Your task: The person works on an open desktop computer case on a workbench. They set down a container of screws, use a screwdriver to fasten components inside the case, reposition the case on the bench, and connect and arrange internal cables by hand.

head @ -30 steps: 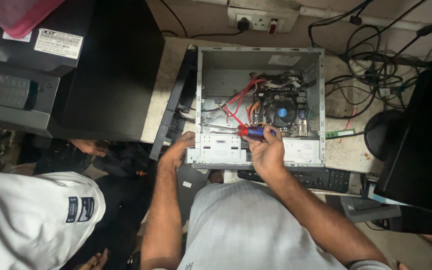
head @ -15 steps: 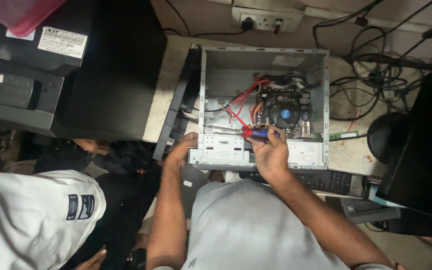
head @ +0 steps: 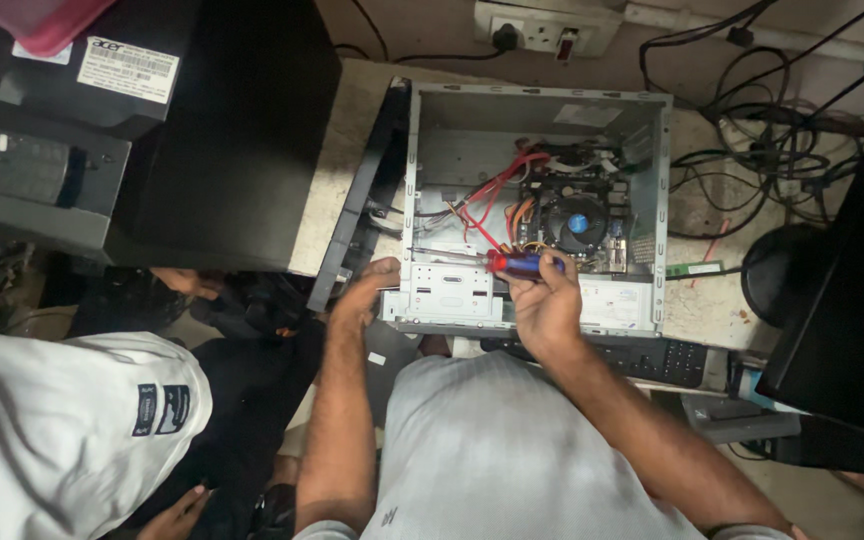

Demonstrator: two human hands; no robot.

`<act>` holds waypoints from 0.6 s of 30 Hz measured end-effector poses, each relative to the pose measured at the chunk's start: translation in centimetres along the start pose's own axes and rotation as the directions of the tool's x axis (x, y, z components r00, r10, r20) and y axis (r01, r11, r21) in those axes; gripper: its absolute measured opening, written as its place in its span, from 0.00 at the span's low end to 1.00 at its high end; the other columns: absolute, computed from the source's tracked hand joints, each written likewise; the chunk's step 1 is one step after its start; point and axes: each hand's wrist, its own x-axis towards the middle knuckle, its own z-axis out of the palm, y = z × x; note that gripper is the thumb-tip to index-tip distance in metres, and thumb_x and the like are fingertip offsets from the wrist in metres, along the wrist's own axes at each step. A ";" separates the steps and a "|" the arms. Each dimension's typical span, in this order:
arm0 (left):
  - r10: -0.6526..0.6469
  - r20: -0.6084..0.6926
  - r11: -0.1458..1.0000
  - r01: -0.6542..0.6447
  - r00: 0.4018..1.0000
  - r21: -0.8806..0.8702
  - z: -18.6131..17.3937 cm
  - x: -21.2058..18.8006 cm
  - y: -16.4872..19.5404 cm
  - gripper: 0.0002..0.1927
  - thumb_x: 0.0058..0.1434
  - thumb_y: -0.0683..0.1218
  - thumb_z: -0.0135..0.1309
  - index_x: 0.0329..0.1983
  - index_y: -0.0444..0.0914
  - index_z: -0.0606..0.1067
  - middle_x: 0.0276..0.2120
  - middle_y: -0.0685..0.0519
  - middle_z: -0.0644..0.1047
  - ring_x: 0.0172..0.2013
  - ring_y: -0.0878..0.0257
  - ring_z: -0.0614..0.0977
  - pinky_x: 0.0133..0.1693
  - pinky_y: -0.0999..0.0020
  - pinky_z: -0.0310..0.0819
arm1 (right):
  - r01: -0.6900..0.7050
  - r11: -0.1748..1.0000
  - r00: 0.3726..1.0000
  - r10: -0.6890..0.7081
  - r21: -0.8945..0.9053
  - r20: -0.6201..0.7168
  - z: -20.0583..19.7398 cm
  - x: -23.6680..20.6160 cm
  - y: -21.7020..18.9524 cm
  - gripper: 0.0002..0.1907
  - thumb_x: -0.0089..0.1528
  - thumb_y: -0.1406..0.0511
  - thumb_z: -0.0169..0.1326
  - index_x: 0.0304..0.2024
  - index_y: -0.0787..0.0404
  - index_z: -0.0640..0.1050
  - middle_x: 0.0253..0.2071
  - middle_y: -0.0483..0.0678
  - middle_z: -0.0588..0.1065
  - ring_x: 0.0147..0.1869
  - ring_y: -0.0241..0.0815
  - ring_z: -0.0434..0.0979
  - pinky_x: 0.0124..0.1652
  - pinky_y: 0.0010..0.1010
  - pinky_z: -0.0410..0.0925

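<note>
Head view shows the open computer case (head: 537,210) lying on the counter (head: 697,300), left hand (head: 364,292) gripping its front edge, right hand (head: 544,305) fingers wrapped round a red-and-blue screwdriver (head: 500,262) whose tip could slip and snag the red cables (head: 492,195).

A white rectangular label (head: 127,68) lies on the black computer case (head: 222,140) at top left.

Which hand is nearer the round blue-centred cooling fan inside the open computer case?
Right. The right hand grips a red-and-blue screwdriver just below the round blue-centred cooling fan; the left hand rests at the case's lower-left corner.
</note>
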 end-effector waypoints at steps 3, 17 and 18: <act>0.024 -0.017 0.997 -0.026 1.000 -0.073 0.3 0.0 -0.3 0.06 0.58 0.45 0.60 0.34 0.38 0.76 0.30 0.55 0.77 0.33 0.66 0.77 0.37 0.70 0.70 | 0.000 1.000 1.000 0.000 0.015 0.019 0.1 -0.1 -0.1 0.07 0.68 0.68 0.49 0.49 0.56 0.69 0.47 0.49 0.75 0.51 0.52 0.79 0.57 0.56 0.72; 0.034 -0.034 0.983 -0.039 0.999 -0.177 1.2 -0.4 -0.5 0.04 0.61 0.44 0.58 0.35 0.38 0.77 0.31 0.55 0.80 0.32 0.68 0.79 0.37 0.73 0.73 | 0.006 1.000 1.000 -0.006 -0.002 0.002 0.1 0.1 0.0 0.06 0.70 0.67 0.48 0.49 0.58 0.68 0.47 0.50 0.75 0.50 0.52 0.80 0.56 0.53 0.72; 0.025 -0.034 0.987 -0.030 0.999 -0.159 1.1 -0.4 -0.4 0.04 0.62 0.44 0.57 0.35 0.38 0.77 0.31 0.55 0.80 0.33 0.68 0.80 0.37 0.73 0.73 | 0.004 1.000 1.000 -0.004 -0.003 0.016 0.0 0.1 0.1 0.06 0.70 0.67 0.48 0.49 0.58 0.68 0.47 0.50 0.75 0.50 0.52 0.80 0.57 0.52 0.73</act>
